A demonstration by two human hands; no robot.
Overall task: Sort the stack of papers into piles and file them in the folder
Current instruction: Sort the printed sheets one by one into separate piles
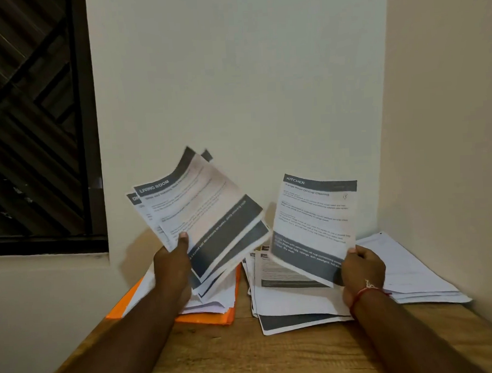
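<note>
My left hand (173, 264) grips a fanned stack of papers (200, 214) held up above the table; the top sheet is headed "LIVING ROOM". My right hand (361, 268) pinches the lower right corner of a single sheet (315, 219) headed "KITCHEN", lifted upright. Under the left stack lies an orange folder (214, 319) with loose white sheets on it. A pile of printed papers (288, 306) lies in the middle of the table, below the lifted sheet. Another pile of white papers (414, 271) sits at the right against the wall.
The wooden table (262, 356) stands in a corner, with white walls behind and to the right. A dark window with a grille (30, 120) is at the left. A red thread bracelet is on my right wrist.
</note>
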